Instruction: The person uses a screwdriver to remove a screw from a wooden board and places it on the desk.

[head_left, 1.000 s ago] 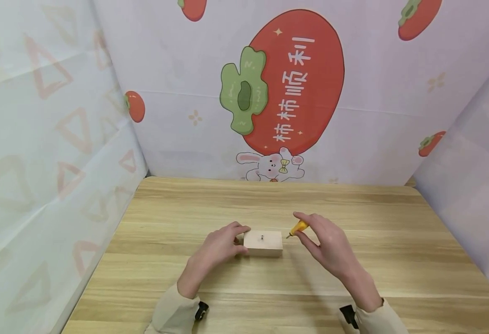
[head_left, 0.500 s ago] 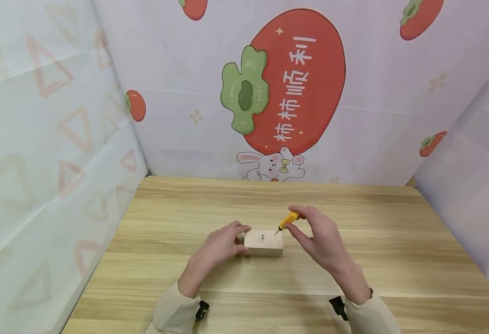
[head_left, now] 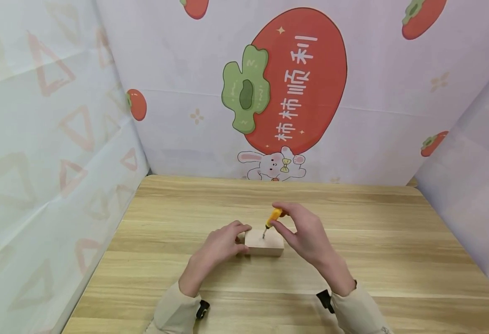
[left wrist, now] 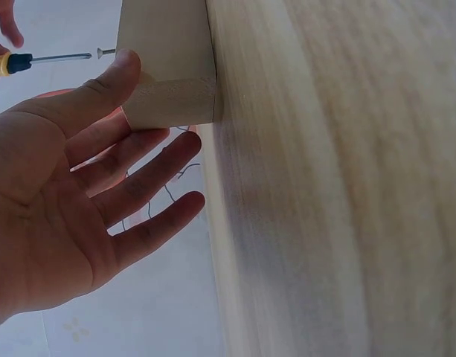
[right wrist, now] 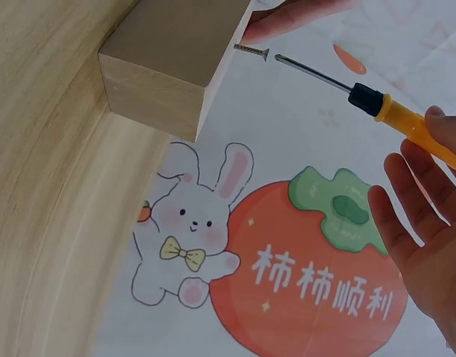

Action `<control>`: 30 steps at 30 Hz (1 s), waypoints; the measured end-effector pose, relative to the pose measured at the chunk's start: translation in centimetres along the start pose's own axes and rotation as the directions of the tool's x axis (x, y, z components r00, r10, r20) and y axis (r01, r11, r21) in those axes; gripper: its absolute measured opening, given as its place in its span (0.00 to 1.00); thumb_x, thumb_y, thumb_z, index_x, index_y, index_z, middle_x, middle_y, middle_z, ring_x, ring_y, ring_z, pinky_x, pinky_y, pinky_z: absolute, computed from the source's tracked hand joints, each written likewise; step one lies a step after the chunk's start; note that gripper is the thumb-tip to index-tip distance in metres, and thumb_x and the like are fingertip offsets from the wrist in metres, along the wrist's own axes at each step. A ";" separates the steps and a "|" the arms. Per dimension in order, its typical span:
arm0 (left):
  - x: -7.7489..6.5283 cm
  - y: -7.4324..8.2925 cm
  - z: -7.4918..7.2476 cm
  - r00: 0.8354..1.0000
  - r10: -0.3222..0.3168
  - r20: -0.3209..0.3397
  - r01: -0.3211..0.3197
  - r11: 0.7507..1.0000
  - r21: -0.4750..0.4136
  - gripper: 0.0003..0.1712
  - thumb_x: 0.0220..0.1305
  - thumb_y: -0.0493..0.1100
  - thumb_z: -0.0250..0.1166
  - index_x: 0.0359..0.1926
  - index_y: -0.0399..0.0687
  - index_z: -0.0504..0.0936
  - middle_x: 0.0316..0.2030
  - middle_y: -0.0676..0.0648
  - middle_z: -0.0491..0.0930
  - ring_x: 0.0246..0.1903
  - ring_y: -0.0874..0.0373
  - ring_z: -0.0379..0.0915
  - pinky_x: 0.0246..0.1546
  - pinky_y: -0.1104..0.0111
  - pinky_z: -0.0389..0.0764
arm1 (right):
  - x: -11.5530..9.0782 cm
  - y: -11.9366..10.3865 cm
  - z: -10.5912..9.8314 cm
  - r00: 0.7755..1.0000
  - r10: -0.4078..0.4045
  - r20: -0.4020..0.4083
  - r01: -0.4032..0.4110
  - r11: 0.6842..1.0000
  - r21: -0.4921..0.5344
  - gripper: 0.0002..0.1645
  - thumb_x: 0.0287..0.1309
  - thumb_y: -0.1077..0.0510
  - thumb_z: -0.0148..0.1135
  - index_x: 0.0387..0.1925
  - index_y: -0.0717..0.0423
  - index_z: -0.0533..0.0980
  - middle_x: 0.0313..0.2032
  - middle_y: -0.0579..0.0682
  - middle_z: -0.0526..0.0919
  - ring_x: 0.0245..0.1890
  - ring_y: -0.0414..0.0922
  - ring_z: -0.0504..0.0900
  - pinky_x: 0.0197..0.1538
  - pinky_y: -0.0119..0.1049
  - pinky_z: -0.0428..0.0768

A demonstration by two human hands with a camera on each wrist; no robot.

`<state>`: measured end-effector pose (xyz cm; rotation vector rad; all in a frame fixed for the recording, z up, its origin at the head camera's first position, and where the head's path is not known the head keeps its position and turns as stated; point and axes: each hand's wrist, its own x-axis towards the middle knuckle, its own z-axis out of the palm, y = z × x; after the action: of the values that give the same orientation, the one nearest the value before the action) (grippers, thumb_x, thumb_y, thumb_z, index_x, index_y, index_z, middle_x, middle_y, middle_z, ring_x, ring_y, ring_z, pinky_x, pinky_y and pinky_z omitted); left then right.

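Note:
A pale wooden block (head_left: 269, 251) lies on the table. My left hand (head_left: 216, 249) grips its left end between thumb and fingers; the other fingers spread loosely in the left wrist view. From the block's top a screw (right wrist: 251, 51) stands upright, its thread partly showing. My right hand (head_left: 305, 234) pinches the yellow handle of a screwdriver (right wrist: 406, 123) above the block. Its cross-shaped tip points down at the screw head, and the wrist views show a small gap between them. Several right fingers stay off the handle.
The wood-grain table (head_left: 353, 260) meets a printed backdrop (head_left: 177, 139) at its far edge, with a persimmon and a rabbit drawn on it. Patterned cloth sides (head_left: 40, 185) stand at left and right. Black straps (head_left: 202, 310) sit at both cuffs.
My right hand has moved left with the screwdriver, from beside the block to over the screw, and the screwdriver is now steeper. The left hand and block have stayed put.

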<state>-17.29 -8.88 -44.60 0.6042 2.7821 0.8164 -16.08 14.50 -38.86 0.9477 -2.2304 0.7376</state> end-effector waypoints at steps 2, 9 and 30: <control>0.0 0.0 0.1 1.000 0.003 0.001 -0.003 1.000 0.006 0.32 0.58 0.51 0.74 0.63 0.50 0.78 0.52 0.53 0.80 0.40 0.60 0.80 0.38 0.65 0.77 | 0.0 0.0 0.2 1.000 0.014 0.016 -0.014 1.000 -0.001 0.31 0.46 0.62 0.78 0.53 0.60 0.77 0.42 0.50 0.85 0.40 0.44 0.83 0.45 0.39 0.83; 0.1 -0.1 0.1 1.000 0.000 0.001 0.000 1.000 0.006 0.32 0.58 0.50 0.74 0.63 0.51 0.78 0.52 0.53 0.80 0.41 0.60 0.81 0.39 0.64 0.78 | 0.4 0.1 0.5 0.999 0.033 0.031 -0.032 0.999 -0.029 0.30 0.46 0.61 0.78 0.53 0.58 0.78 0.40 0.50 0.85 0.38 0.44 0.83 0.42 0.39 0.84; 0.5 -0.2 0.1 1.000 -0.007 0.006 0.007 1.000 0.012 0.32 0.58 0.50 0.73 0.63 0.51 0.78 0.53 0.52 0.80 0.41 0.60 0.81 0.41 0.60 0.79 | 1.8 -1.0 0.6 0.993 0.094 0.067 -0.090 0.994 -0.061 0.26 0.52 0.59 0.75 0.54 0.57 0.78 0.39 0.48 0.84 0.37 0.44 0.83 0.41 0.37 0.84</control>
<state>-17.76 -8.75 -44.81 0.5978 2.7840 0.7958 -16.54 12.77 -37.70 0.8593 -2.3574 0.6863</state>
